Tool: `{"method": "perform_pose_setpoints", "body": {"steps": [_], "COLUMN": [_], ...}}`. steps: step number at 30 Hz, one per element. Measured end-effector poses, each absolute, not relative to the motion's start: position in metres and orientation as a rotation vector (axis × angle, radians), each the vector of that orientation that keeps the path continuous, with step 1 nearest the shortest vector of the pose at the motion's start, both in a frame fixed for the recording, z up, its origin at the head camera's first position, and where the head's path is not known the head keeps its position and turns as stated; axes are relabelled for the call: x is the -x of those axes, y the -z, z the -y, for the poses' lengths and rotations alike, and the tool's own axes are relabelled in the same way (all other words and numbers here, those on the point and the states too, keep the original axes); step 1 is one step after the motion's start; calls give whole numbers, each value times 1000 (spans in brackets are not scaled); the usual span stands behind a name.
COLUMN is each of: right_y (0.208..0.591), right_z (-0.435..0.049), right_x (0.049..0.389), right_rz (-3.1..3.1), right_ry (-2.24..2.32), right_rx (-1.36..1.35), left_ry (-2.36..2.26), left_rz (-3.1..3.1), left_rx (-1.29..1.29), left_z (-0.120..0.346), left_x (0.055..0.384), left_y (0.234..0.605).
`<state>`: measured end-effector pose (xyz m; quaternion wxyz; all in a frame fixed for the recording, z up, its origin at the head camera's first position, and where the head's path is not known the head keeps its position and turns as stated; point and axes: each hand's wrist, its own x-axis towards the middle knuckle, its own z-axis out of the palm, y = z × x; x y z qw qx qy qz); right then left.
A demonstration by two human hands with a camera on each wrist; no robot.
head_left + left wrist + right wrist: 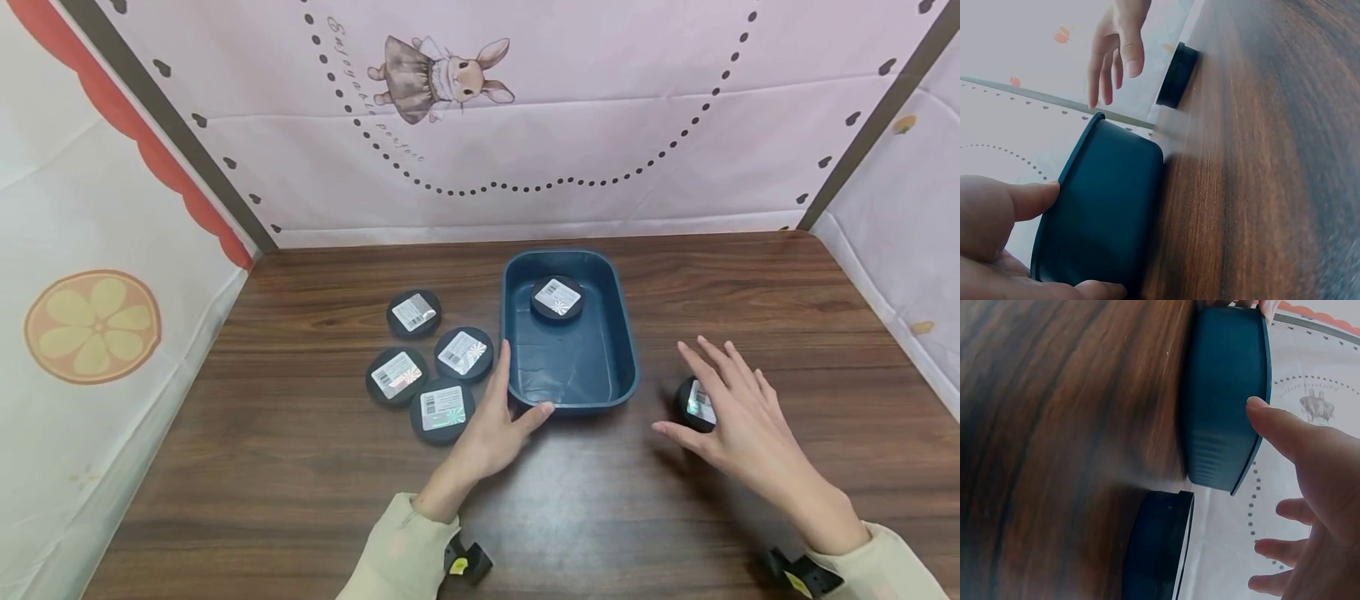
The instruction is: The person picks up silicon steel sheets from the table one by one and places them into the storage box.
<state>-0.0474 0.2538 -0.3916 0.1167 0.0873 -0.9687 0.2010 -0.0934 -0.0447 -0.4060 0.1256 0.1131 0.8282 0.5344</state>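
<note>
Head view: a blue tray stood upright on the far half of the desk, near the middle of its far edge. One labelled disc lay inside, toward the tray's far wall; no second disc was seen there. Four loose discs lay grouped left of the tray, on the side of the desk's left edge. A sixth disc lay right of the tray, on the side of the desk's right edge, partly covered by the right hand. That hand's thumb and fingers were spread wide about it, with no grip evident. The left hand spanned the tray's near left corner, forefinger along the left wall, thumb at the near wall, fingers straight and parted. By count, one disc was in and five were outside; the loading was judged to be at an early stage. Left wrist view: the left thumb touched the tray's rim, and a gap showed between the right hand and the sixth disc, which rested on the desk. Right wrist view: the right fingers were well apart with nothing between them; the sixth disc was cut off by the frame. Neither wrist view showed the tray's interior.
</note>
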Motion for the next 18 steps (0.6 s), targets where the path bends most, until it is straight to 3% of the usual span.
{"method": "perform_pose_setpoints", "body": {"steps": [18], "right_y": [400], "right_z": [-274], "right_x": [42], "right_rz": [2896], "right_ry": [-535], "right_rx": [-233], "left_ry": [-1583], "left_rz": [-2390], "left_rx": [-340], "left_z": [44], "left_x": [94], "left_y": [405]}}
